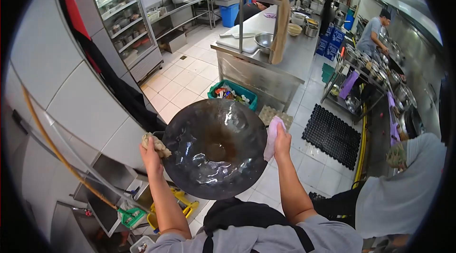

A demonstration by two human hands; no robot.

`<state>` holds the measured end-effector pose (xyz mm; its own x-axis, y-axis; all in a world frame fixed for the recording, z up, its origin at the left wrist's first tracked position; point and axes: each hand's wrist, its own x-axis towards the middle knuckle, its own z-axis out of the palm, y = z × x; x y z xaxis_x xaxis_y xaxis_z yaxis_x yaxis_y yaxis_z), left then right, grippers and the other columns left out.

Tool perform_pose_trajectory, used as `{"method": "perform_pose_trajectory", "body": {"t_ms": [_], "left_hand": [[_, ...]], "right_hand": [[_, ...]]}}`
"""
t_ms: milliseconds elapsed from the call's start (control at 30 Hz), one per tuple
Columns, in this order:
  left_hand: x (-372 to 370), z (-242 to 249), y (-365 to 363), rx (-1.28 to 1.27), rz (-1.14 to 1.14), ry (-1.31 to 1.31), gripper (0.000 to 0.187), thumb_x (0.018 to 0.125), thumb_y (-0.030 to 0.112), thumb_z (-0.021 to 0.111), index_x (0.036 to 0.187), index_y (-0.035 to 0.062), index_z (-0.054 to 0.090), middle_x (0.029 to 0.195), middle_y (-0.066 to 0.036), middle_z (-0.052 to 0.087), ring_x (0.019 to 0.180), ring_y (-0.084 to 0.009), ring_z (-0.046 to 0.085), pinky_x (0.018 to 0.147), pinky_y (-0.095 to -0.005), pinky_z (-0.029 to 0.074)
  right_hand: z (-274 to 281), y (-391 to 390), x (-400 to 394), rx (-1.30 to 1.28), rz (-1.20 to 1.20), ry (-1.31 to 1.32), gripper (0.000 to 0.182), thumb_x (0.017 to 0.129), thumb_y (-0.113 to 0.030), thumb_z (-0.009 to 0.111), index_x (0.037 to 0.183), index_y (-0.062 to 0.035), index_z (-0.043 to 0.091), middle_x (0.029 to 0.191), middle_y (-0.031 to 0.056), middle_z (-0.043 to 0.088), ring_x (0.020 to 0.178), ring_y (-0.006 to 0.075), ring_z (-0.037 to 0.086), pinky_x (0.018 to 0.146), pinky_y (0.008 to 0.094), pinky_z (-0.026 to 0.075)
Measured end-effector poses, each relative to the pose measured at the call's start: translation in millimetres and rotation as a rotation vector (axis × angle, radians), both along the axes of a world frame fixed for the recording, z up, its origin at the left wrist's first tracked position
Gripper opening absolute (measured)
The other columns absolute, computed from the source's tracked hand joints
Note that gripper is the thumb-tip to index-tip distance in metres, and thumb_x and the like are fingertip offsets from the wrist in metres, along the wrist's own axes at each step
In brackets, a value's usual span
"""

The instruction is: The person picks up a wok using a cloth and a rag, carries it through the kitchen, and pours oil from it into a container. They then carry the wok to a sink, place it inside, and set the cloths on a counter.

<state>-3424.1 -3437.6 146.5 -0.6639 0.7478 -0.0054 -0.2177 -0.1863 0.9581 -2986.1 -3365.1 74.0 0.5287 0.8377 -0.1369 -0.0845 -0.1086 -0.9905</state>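
A large dark wok (190,134) hangs in front of my body, held between both hands, with some brownish liquid pooled in its bottom and light glinting off its wet inside. My left hand (151,158) is closed around a bunched beige cloth (158,144) at the wok's left side, where part of a handle shows. At the opposite rim, my right hand (283,143) grips the wok through a folded pink cloth (272,138). Its fingers are partly hidden by that cloth.
Beyond the wok stands a green crate (249,94) of refuse beside a steel counter (256,70). A black rubber mat (331,135) lies on the tiled floor. One person in grey (403,186) is close on my right; another (373,34) works at the stoves. Mops lean at left.
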Motion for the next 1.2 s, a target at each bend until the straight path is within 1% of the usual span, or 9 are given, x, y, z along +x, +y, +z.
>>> {"method": "perform_pose_trajectory", "body": {"t_ms": [67,467,533,867,933,1000,1067,1100,1200], "left_hand": [[-16,-1,58,-0.024,0.015,-0.023,0.024,0.098,0.026,0.059,0.109,0.0056,0.052,0.097,-0.004,0.059,0.085,-0.0128,0.059,0.076,-0.0292,0.05],[-80,18,372,-0.101,0.004,0.058,0.027,0.098,0.025,0.059,0.112,0.0036,0.05,0.101,-0.007,0.058,0.091,-0.0147,0.058,0.081,-0.0305,0.048],[-111,-9,425,-0.095,0.064,0.109,0.028,0.098,0.024,0.059,0.113,0.003,0.05,0.103,-0.008,0.058,0.086,-0.0164,0.06,0.074,-0.0296,0.05],[-212,32,582,-0.04,0.297,0.079,0.031,0.098,0.026,0.058,0.118,0.0042,0.052,0.1,-0.006,0.061,0.086,-0.016,0.062,0.074,-0.0306,0.051],[-240,24,617,-0.045,0.312,0.067,0.03,0.098,0.026,0.059,0.118,0.0042,0.052,0.102,-0.006,0.061,0.089,-0.0159,0.062,0.077,-0.0303,0.051],[-260,22,657,-0.049,0.389,0.019,0.027,0.098,0.026,0.057,0.115,0.0048,0.054,0.095,-0.005,0.061,0.08,-0.0166,0.063,0.069,-0.0317,0.053],[-303,6,697,-0.02,0.316,0.032,0.026,0.098,0.025,0.057,0.114,0.0049,0.054,0.099,-0.006,0.061,0.085,-0.0171,0.063,0.073,-0.032,0.053],[-315,13,714,-0.004,0.296,0.025,0.025,0.098,0.025,0.058,0.113,0.0051,0.053,0.098,-0.005,0.061,0.086,-0.016,0.062,0.073,-0.0313,0.052],[-361,21,766,0.0,0.247,0.001,0.024,0.098,0.024,0.059,0.11,0.0056,0.052,0.096,-0.004,0.06,0.085,-0.0141,0.061,0.072,-0.0303,0.052]], "right_hand": [[1,56,-14,-0.004,-0.002,-0.016,0.064,0.091,-0.05,0.059,0.103,0.0135,0.065,0.096,0.0159,0.068,0.089,0.023,0.063,0.081,0.0367,0.048],[18,361,-104,0.11,-0.056,0.183,0.049,0.093,-0.038,0.06,0.094,0.0103,0.069,0.087,0.0093,0.067,0.08,0.0158,0.06,0.074,0.0335,0.047],[-4,430,-117,-0.008,-0.044,-0.024,0.051,0.093,-0.038,0.06,0.093,0.0123,0.067,0.085,0.0094,0.066,0.077,0.0159,0.058,0.073,0.0346,0.047],[23,693,-252,-0.043,0.321,0.103,0.053,0.093,-0.04,0.058,0.083,0.0114,0.066,0.079,0.0174,0.067,0.075,0.0233,0.061,0.072,0.0395,0.047],[29,730,-288,0.108,0.268,0.032,0.045,0.096,-0.035,0.055,0.071,0.0008,0.065,0.066,-0.0009,0.057,0.062,0.009,0.05,0.056,0.0309,0.039],[33,763,-314,0.068,0.281,0.043,0.044,0.096,-0.034,0.055,0.073,0.0019,0.066,0.067,-0.001,0.058,0.062,0.01,0.05,0.057,0.0321,0.04],[20,809,-342,0.026,0.31,-0.005,0.043,0.096,-0.034,0.055,0.079,0.0042,0.068,0.071,0.0008,0.06,0.065,0.0113,0.052,0.06,0.0329,0.042],[17,829,-362,0.124,0.263,0.046,0.054,0.092,-0.041,0.058,0.073,0.0092,0.066,0.069,0.0136,0.065,0.07,0.021,0.06,0.066,0.0392,0.047],[-3,892,-407,0.113,0.22,-0.011,0.055,0.092,-0.04,0.058,0.073,0.0108,0.065,0.068,0.016,0.065,0.067,0.0216,0.059,0.065,0.0391,0.046]]}}
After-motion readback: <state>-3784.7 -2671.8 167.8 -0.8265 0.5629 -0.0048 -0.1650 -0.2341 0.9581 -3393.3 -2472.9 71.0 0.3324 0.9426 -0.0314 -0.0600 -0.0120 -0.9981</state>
